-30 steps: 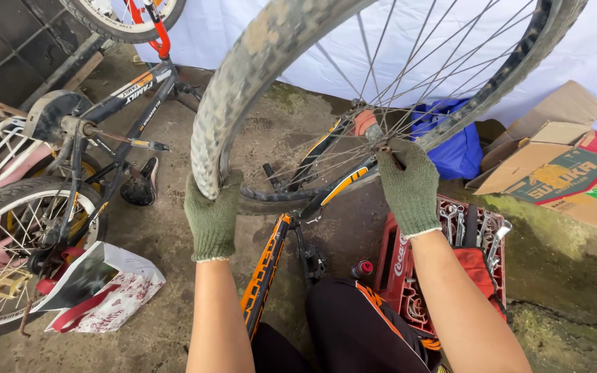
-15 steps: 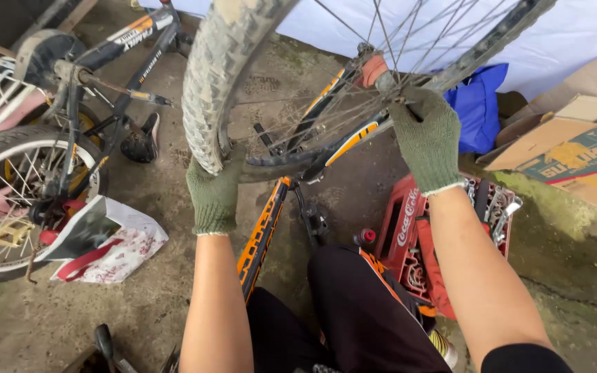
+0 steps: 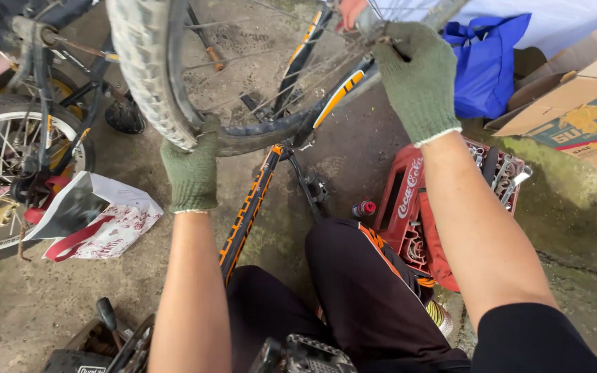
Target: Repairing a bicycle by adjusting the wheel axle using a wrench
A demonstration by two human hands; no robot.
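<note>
Steadying the wheel (image 3: 148, 76): left hand (image 3: 191, 173) grips the tyre, right hand (image 3: 419, 79) apparently pinches the hub; next, firmer seating needed.

Both hands are wearing knitted cloth gloves, matt green and nubbly: the left hand (image 3: 191, 173) at nine o'clock of centre, the right hand (image 3: 419, 79) at one o'clock. The tyre (image 3: 143, 76) under the left glove is showing dull, knobbly rubber caked pale with dust. Thin metal spokes (image 3: 257, 76) are glinting faintly. The bicycle frame (image 3: 247, 214) is showing glossy black and orange paint. At three o'clock a red plastic crate (image 3: 409, 207) is looking smooth and scuffed, beside matt cardboard boxes (image 3: 575, 117). The floor (image 3: 29, 304) is looking like rough, stained concrete.
</note>
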